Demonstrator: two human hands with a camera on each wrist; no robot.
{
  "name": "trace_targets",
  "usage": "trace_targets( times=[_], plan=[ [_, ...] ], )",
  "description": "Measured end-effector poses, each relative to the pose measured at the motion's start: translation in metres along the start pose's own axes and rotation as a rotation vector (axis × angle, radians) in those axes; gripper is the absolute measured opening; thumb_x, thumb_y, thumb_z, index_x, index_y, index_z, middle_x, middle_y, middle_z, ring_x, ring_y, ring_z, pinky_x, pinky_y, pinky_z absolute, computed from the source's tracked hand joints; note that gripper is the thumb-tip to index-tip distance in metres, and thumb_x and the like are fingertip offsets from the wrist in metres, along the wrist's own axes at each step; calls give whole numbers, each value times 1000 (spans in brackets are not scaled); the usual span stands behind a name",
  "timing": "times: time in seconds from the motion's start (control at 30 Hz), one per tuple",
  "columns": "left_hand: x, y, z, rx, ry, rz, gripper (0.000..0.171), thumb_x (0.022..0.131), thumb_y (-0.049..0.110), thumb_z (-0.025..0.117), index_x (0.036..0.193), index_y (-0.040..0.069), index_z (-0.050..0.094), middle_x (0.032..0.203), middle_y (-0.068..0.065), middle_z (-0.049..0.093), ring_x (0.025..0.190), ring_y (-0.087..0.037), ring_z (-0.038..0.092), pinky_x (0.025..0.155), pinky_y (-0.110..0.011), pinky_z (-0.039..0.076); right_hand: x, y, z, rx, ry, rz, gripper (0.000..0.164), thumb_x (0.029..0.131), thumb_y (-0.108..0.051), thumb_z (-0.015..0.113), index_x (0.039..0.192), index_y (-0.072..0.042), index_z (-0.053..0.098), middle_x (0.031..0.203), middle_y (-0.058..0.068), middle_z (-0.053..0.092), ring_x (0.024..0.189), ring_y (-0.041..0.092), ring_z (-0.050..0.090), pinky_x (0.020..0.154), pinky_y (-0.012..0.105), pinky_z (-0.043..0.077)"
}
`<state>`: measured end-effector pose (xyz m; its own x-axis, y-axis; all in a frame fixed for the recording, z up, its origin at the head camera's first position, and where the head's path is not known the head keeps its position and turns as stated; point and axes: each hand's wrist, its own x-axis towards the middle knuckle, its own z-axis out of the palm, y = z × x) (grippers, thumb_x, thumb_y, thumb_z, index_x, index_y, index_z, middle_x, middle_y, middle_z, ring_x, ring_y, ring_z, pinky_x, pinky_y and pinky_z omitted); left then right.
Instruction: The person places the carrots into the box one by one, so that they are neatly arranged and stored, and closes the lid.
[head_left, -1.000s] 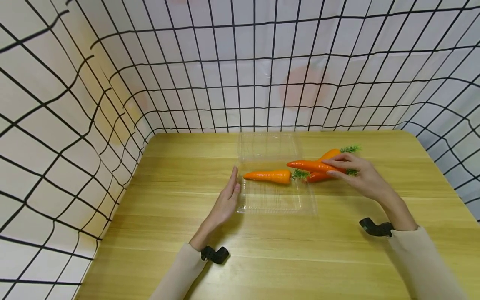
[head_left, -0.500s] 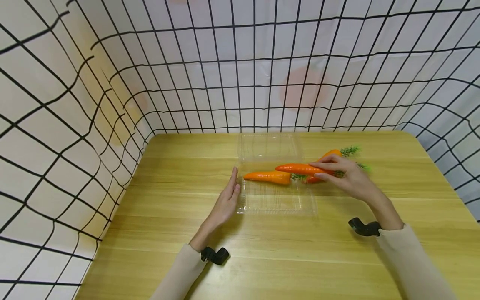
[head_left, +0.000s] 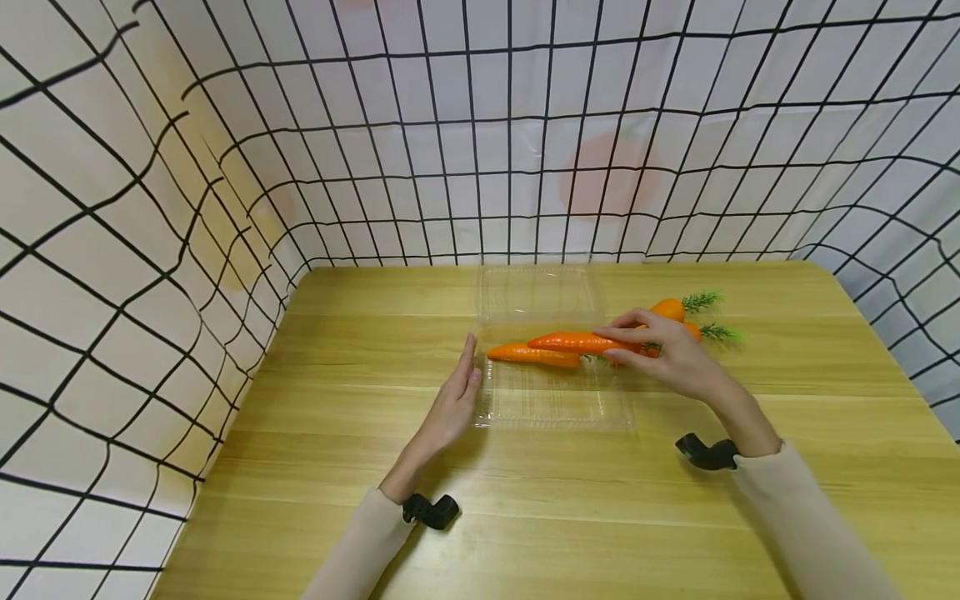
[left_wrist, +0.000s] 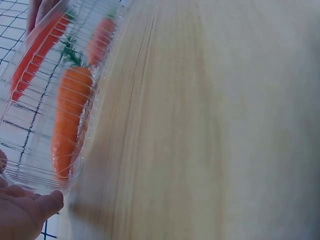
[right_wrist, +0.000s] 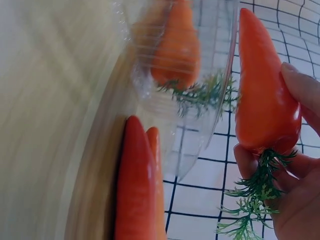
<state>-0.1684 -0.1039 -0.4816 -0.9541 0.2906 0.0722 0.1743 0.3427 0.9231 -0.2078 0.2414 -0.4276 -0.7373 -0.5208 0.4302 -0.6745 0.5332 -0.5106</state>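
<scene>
A clear plastic clamshell box (head_left: 540,408) lies with its lid folded back on the wooden table. One orange carrot (head_left: 517,355) with green fronds rests inside it, tip to the left. My right hand (head_left: 663,354) pinches a redder carrot (head_left: 570,342) near its leafy end, its tip above the boxed one. In the right wrist view this held carrot (right_wrist: 265,95) appears beside the box wall. Against the box's left side stands my left hand (head_left: 448,404), its fingers extended; the left wrist view shows the fingers (left_wrist: 47,204) at the box end.
Two more carrots lie crossed to the right of the box, partly behind my right hand; one is the orange carrot (head_left: 667,311), the other the red carrot (right_wrist: 134,185). A white wall with black grid lines (head_left: 420,150) encloses the back and sides of the table (head_left: 360,358).
My right hand has carried the redder carrot leftward from beside the box to over the boxed carrot. The left hand and the box have stayed put.
</scene>
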Motion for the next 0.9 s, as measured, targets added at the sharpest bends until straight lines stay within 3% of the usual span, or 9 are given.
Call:
trace_targets(
  times=[0.63,0.9],
  plan=[
    [0,1,0,-13,-6,6,61,114,13,29,166,6,-2,175,-12,2,160,-35,15,131,-53,14,20,-20,22,20,-21,-11,37,85,-2,82,121,-7,78,109,10,71,78,9,57,59,23,48],
    [0,2,0,-18,-7,2,61,115,14,29,167,7,-1,175,-11,3,161,-33,14,131,-51,14,22,-26,33,19,-42,80,34,90,-11,81,124,-10,77,111,12,71,87,19,64,64,25,50]
  ],
)
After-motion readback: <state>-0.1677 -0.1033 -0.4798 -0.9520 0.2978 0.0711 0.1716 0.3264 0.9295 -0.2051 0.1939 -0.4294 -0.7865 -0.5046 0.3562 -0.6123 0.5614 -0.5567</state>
